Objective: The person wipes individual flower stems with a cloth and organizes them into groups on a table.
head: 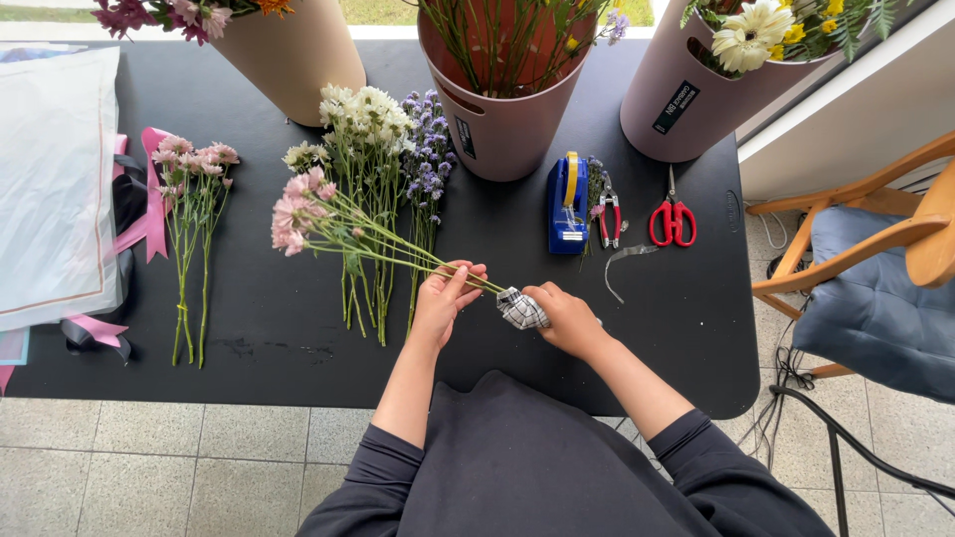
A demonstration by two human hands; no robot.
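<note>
Pink stems (348, 231), two hands, three vases

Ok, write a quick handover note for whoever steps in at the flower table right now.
Left hand: holds the pink flower bunch by its stems, blooms pointing left over the black table.
Right hand: gripping a checked cloth wrap at the stem ends.
Nearby: white and purple flowers and another pink bunch lie loose on the table; blue tape dispenser, pliers and red scissors sit to the right.
Done: wrap is on the stem ends.
Left: wrap looks unsecured; other flowers not yet in the bunch.
</note>
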